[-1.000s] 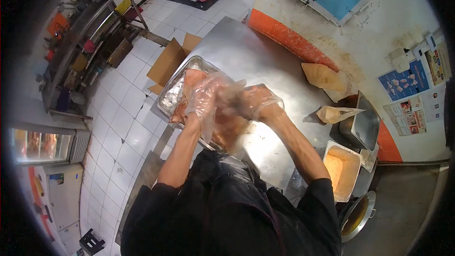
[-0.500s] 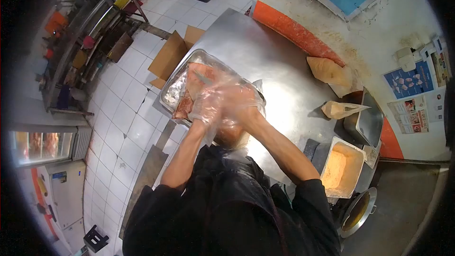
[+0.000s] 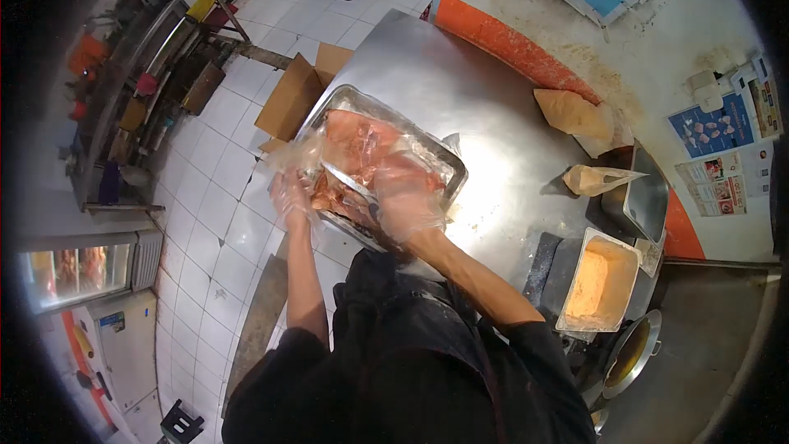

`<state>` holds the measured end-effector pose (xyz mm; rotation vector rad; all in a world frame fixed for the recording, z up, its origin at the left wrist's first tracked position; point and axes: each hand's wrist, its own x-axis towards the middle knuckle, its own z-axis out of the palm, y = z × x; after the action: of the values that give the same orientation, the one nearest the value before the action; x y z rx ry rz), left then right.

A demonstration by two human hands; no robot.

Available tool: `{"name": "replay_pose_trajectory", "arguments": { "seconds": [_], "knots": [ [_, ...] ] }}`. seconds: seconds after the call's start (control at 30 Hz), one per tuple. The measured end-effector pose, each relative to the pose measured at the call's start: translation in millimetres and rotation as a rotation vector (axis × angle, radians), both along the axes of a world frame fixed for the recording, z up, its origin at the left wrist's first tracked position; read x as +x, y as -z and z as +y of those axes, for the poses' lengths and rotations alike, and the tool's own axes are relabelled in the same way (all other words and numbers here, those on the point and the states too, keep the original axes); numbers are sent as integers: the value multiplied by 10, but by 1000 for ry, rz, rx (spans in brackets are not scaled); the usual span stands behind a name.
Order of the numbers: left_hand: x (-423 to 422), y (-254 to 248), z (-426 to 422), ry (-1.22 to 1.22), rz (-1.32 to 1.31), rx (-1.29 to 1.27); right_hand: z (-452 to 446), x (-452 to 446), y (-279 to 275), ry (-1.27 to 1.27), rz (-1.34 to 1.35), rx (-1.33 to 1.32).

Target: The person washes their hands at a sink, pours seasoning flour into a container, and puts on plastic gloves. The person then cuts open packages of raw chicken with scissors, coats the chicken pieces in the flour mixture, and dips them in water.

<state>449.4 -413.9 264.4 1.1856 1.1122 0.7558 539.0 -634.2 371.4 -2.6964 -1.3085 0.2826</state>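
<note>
A large slab of reddish-brown meat (image 3: 355,138) lies in a shallow metal tray (image 3: 457,166) on the steel table. Over the meat's near right part is my right hand (image 3: 404,204) in a clear plastic glove, its fingers closed, slightly blurred. A shiny bladed tool (image 3: 348,180) with a dark handle end runs from that hand across the meat; I cannot tell whether it is a knife or scissors. My left hand (image 3: 292,200), gloved too, is off the tray's left edge, smeared by motion. A pale blurred shape (image 3: 302,153) beside its fingers is unclear.
An open cardboard box (image 3: 289,100) stands left of the tray. On the table's right are a container of orange-yellow powder (image 3: 593,284), a deep metal pan (image 3: 634,204), a tied bag (image 3: 585,180) and a larger bag (image 3: 571,119). A round pan (image 3: 634,355) sits near the lower right.
My left hand has moved left, away from my right hand and off the meat. My right hand has shifted slightly toward me. The blade now lies lower across the meat.
</note>
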Motion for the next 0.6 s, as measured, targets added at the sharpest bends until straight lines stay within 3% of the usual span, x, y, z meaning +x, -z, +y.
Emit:
{"name": "replay_pose_trajectory", "arguments": {
  "seconds": [0.03, 0.1, 0.13, 0.2, 0.33, 0.37, 0.4, 0.43, 0.47, 0.5, 0.53, 0.6],
  "knots": [
    [42, 47, 35, 7, 2, 0, -4, -13, 72, -22, 11, 17],
    [155, 120, 97, 262, 352, 702, -28, -11, 188, -37, 18, 32],
    [239, 127, 105, 265, 350, 700, -33, -4, 200, 3, 128, 92],
    [384, 112, 104, 449, 885, 564, -73, -13, 201, 44, 238, 151],
    [216, -56, -36, 564, 867, 466, -534, -101, -24, 304, 273, 474],
    [115, -106, -231, 319, 671, 689, -670, -117, -88, 431, 314, 567],
    [1, -182, -444, 70, 461, 893, -776, -132, -66, 603, 216, 559],
    [-141, -337, -662, 98, 394, 766, -1055, -102, 116, 808, 446, 548],
    [-249, -451, -858, 128, 328, 638, -1269, -73, 259, 868, 318, 442],
    [-317, -454, -1005, 143, 337, 636, -1432, -8, 225, 956, 369, 242],
    [-382, -458, -1128, 243, 199, 632, -1606, 15, 509, 973, 150, 157],
    [-386, -432, -1260, 349, 58, 624, -1856, 61, 600, 851, 242, 116]
  ]
}}
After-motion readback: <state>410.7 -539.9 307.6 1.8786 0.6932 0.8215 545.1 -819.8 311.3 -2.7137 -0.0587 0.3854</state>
